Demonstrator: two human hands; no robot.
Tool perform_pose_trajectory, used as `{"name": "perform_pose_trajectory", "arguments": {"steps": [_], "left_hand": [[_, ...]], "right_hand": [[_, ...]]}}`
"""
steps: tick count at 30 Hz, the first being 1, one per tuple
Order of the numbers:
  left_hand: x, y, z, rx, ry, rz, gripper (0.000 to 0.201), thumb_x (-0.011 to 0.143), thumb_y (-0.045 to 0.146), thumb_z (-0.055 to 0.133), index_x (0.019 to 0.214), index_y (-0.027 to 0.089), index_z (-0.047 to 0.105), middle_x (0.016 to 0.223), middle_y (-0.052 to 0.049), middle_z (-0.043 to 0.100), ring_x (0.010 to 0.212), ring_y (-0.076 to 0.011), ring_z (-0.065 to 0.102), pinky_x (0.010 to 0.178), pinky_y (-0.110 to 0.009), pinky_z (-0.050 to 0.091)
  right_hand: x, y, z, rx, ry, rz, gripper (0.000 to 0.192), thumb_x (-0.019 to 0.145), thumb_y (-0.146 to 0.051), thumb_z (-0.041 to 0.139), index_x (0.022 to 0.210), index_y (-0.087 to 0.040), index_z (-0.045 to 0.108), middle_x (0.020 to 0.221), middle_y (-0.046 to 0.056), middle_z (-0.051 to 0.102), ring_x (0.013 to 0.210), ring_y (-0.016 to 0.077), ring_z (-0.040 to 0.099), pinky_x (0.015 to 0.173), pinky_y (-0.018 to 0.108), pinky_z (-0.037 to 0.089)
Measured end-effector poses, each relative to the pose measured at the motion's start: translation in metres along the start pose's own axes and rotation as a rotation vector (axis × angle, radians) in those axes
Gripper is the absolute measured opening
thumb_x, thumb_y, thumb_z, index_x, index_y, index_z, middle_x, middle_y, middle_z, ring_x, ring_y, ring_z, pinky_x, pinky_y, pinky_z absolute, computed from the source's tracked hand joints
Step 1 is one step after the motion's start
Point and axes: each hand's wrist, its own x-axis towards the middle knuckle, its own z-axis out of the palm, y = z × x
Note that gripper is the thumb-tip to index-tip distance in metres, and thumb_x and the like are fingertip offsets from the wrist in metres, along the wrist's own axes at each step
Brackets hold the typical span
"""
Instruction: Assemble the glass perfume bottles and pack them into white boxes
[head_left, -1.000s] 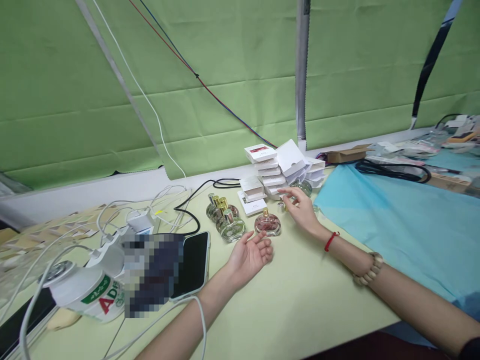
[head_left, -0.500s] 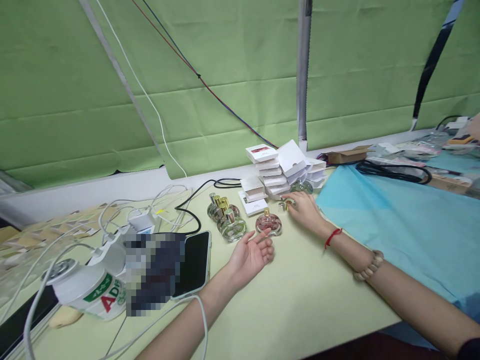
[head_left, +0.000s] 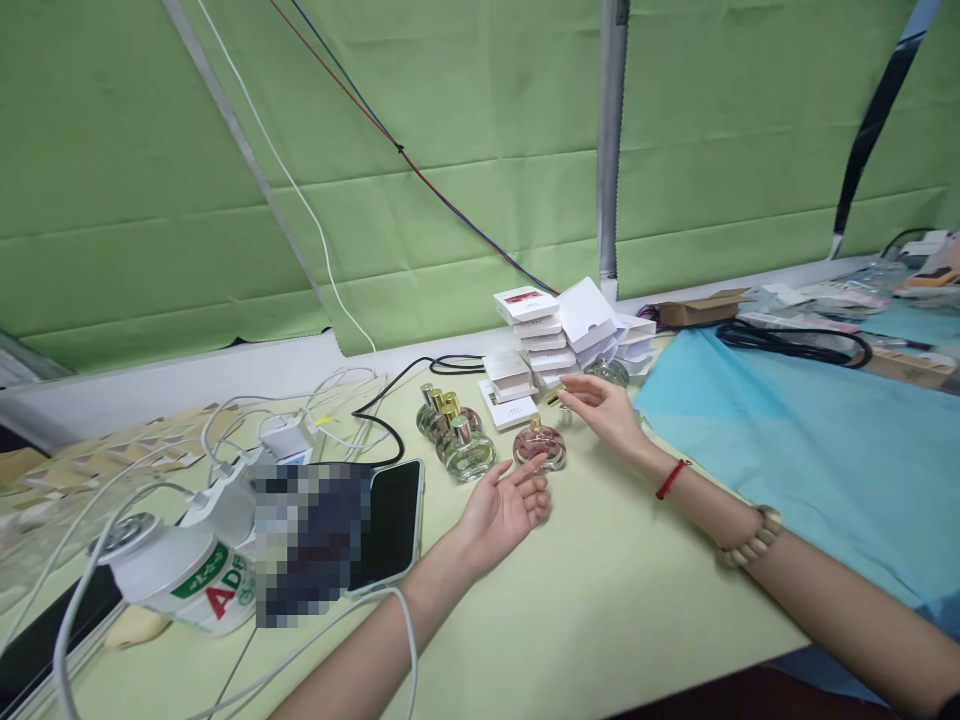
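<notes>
A perfume bottle with pinkish liquid stands uncapped on the table, its gold neck bare. My left hand lies palm up just in front of it, fingers loosely spread and holding nothing; the index fingertip is close to the glass. Between the thumb and fingers of my right hand is a small gold cap, raised behind and right of the pink bottle. Below it a silver cap sits on the table. To the left several capped perfume bottles stand bunched together.
White boxes are stacked at the back, with another glass bottle beside them, partly hidden. A phone, a white bottle and white cables lie on the left. A blue cloth covers the right side.
My right hand has lifted the gold cap and moved slightly left toward the pink bottle. My left hand stays in nearly the same place.
</notes>
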Motion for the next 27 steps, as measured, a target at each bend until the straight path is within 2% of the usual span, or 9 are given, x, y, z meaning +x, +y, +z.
{"name": "perform_pose_trajectory", "arguments": {"steps": [3, 6, 13, 19, 22, 27], "left_hand": [[0.0, 0.0, 0.0, 0.005, 0.003, 0.0, 0.029, 0.084, 0.026, 0.039, 0.099, 0.009, 0.057, 0.066, -0.008, 0.055, 0.058, -0.0158, 0.05, 0.057, -0.024, 0.036], [-0.001, -0.001, 0.001, 0.005, -0.004, 0.0, 0.029, 0.084, 0.026, 0.039, 0.098, 0.009, 0.057, 0.065, -0.007, 0.054, 0.058, -0.0155, 0.05, 0.057, -0.023, 0.036], [-0.001, -0.001, 0.001, 0.002, -0.007, -0.008, 0.029, 0.085, 0.027, 0.037, 0.095, 0.009, 0.057, 0.065, -0.007, 0.053, 0.058, -0.0159, 0.05, 0.057, -0.023, 0.036], [-0.001, -0.002, 0.001, -0.001, -0.013, -0.005, 0.029, 0.085, 0.028, 0.037, 0.091, 0.009, 0.058, 0.064, -0.007, 0.053, 0.057, -0.016, 0.05, 0.056, -0.023, 0.035], [0.0, -0.002, 0.0, 0.007, -0.022, -0.004, 0.03, 0.086, 0.028, 0.035, 0.091, 0.009, 0.058, 0.064, -0.007, 0.053, 0.057, -0.0161, 0.05, 0.056, -0.023, 0.036], [0.0, -0.002, -0.001, 0.006, -0.029, -0.004, 0.03, 0.086, 0.028, 0.035, 0.091, 0.009, 0.057, 0.065, -0.007, 0.054, 0.058, -0.0162, 0.051, 0.057, -0.023, 0.036]], "right_hand": [[-0.006, -0.009, 0.01, 0.204, -0.069, 0.161, 0.037, 0.069, -0.042, 0.067, 0.097, -0.017, 0.066, 0.097, 0.009, 0.07, 0.088, 0.0204, 0.065, 0.076, 0.034, 0.053], [-0.012, -0.015, 0.014, 0.257, -0.094, 0.179, 0.038, 0.068, -0.043, 0.067, 0.098, -0.019, 0.067, 0.099, 0.008, 0.07, 0.09, 0.0201, 0.065, 0.076, 0.034, 0.053], [-0.015, -0.018, 0.015, 0.199, -0.128, 0.032, 0.03, 0.072, -0.039, 0.065, 0.095, -0.02, 0.069, 0.098, 0.007, 0.07, 0.085, 0.0186, 0.065, 0.075, 0.033, 0.054], [-0.02, -0.026, 0.014, 0.03, -0.249, -0.249, 0.019, 0.077, -0.029, 0.062, 0.092, -0.021, 0.07, 0.1, 0.007, 0.066, 0.095, 0.0174, 0.061, 0.074, 0.028, 0.054], [-0.021, -0.023, 0.014, 0.029, -0.276, -0.247, 0.02, 0.077, -0.029, 0.062, 0.093, -0.021, 0.069, 0.1, 0.006, 0.065, 0.093, 0.0167, 0.061, 0.072, 0.027, 0.054], [-0.019, -0.018, 0.014, 0.054, -0.295, -0.142, 0.023, 0.072, -0.029, 0.067, 0.091, -0.018, 0.069, 0.095, 0.006, 0.069, 0.082, 0.0162, 0.065, 0.072, 0.028, 0.055]]}}
